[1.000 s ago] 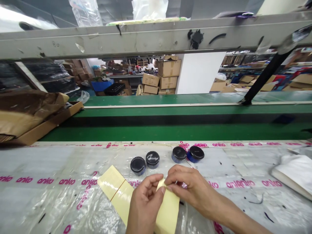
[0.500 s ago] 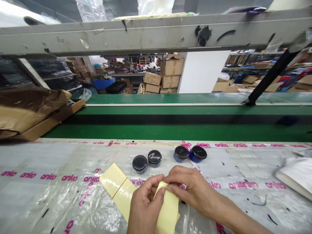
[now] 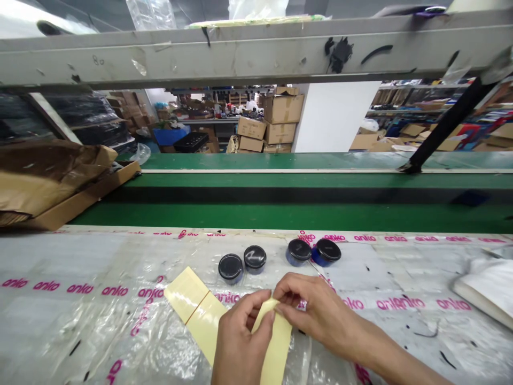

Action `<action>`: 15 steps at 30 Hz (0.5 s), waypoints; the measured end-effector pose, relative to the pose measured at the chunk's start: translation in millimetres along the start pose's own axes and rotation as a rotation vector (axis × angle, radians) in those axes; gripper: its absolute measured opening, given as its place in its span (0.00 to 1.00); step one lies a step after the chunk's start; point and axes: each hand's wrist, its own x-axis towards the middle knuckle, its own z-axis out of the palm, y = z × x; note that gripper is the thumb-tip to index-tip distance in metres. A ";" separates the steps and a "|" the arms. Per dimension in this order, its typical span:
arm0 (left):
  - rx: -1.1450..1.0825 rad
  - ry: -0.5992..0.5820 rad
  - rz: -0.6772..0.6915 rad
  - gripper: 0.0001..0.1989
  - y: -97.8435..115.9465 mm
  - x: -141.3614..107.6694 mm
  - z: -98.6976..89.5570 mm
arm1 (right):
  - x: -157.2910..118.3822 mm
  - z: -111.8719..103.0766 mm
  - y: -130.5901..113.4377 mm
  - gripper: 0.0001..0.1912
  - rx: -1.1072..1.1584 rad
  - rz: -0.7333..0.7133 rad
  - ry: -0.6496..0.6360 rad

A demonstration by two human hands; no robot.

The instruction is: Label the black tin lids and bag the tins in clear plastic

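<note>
A pale yellow strip [image 3: 276, 347] is pinched at its top end between both hands. My left hand [image 3: 244, 337] has its thumb and fingers closed on the strip's upper left edge. My right hand [image 3: 316, 310] pinches the same end from the right, its fingertips touching those of my left hand. Another yellow sheet [image 3: 192, 299] with a brown line across it lies flat on the plastic, partly hidden behind my left hand. Beyond the hands stand a pair of round black-lidded containers [image 3: 255, 259] and, to their right, a second pair with bluish sides [image 3: 326, 251].
Clear plastic with pink lettering covers the table [image 3: 100, 315]. A green conveyor [image 3: 280, 214] runs behind it. Brown paper fills a cardboard tray [image 3: 92, 195] at left. A white bundle [image 3: 484, 289] lies at right. A metal beam [image 3: 240, 56] crosses above.
Both hands stay on the strip; my right hand's fingers have shifted slightly at its top end. The view has moved very slightly.
</note>
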 end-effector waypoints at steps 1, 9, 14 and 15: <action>-0.007 0.007 0.003 0.16 -0.2 0.2 0.1 | 0.3 0.0 0.2 0.10 -0.004 -0.013 -0.003; 0.198 0.052 0.119 0.13 0.3 -1.4 -0.3 | -0.2 1.8 -0.4 0.10 -0.056 0.004 0.025; 0.130 0.126 0.096 0.16 -0.7 -3.8 6.3 | -0.8 -2.0 -2.1 0.15 -0.041 -0.024 -0.016; 0.132 0.132 0.094 0.18 -1.1 -4.0 7.1 | -1.0 -3.0 -2.5 0.16 -0.042 -0.039 -0.025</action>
